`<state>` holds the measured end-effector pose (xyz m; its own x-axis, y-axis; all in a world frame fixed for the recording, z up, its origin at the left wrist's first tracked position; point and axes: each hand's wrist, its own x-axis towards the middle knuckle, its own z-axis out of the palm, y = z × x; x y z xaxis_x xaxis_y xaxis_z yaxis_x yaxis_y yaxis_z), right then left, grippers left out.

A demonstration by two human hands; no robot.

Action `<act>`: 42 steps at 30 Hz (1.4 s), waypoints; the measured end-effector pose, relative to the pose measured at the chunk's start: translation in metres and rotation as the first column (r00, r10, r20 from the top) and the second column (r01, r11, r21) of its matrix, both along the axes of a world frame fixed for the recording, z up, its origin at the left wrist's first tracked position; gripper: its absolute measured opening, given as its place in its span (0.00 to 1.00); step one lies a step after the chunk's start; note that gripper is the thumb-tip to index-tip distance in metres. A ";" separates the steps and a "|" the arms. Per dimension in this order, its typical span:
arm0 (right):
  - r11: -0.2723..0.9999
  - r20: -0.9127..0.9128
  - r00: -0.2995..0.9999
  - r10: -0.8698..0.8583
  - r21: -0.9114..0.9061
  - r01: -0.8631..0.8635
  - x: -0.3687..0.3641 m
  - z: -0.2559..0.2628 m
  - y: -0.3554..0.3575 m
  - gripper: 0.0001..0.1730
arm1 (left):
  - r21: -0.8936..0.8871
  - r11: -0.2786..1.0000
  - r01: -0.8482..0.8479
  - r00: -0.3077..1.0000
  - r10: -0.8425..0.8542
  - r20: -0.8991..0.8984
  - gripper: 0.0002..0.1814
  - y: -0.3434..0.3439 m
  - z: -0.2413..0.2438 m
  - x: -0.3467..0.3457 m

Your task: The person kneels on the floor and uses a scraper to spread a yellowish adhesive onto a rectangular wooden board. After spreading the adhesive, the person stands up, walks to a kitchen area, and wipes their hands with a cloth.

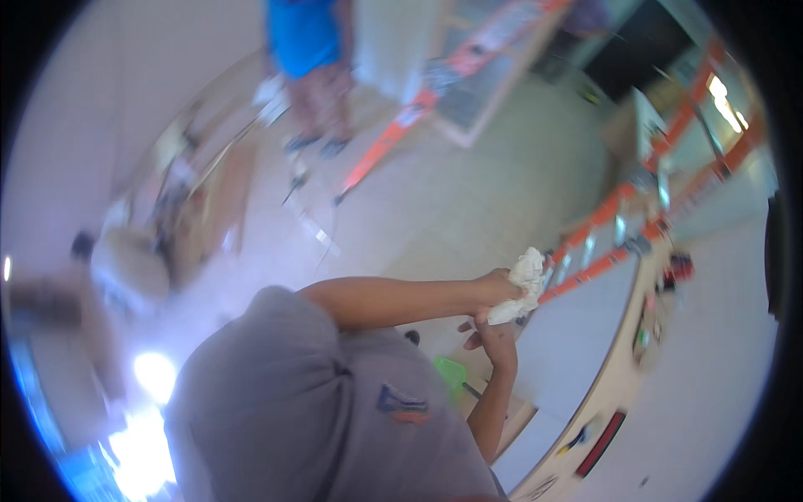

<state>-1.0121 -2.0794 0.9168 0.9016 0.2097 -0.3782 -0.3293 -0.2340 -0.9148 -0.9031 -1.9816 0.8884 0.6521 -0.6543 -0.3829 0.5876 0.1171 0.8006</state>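
My left hand [499, 288] is closed around a crumpled white cloth or paper [526, 282], whose folds stick out on both sides of the fingers. Just below it is my right hand [497, 339], its fingers apart and pointing left. A fingertip or thumb of that hand lies close to the lower end of the white bundle; whether it touches is unclear. Both forearms are bare and reach out from a grey shirt [282, 401].
Beyond my hands an orange ladder [602, 270] stands at a long counter edge [605, 383] bearing a red-and-black bar [600, 444] and small tools. Another orange ladder [392, 135] slants near a person in blue [307, 44]. Boards [229, 194] lie left; a green object [450, 376] sits below.
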 end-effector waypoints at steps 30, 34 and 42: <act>0.715 0.356 0.682 0.639 0.053 -0.697 0.088 -0.013 -0.036 0.73 | 0.231 0.972 -0.048 0.812 -0.097 0.575 0.26 0.045 0.036 -0.087; 0.629 0.343 0.606 0.718 0.053 -0.775 0.069 0.003 -0.050 0.69 | 0.446 0.894 0.035 0.684 -0.347 0.642 0.24 0.057 0.057 -0.097; 0.977 -0.019 0.978 0.210 0.032 -0.209 0.086 -0.062 -0.202 0.35 | 0.414 0.884 -0.217 0.700 -0.155 0.697 0.34 0.138 0.048 -0.018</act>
<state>-0.9260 -2.2817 0.8543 0.8280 0.4043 -0.3885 -0.2961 -0.2731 -0.9153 -0.9211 -1.8434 0.9367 0.8590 -0.5103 -0.0406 -0.1588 -0.3410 0.9266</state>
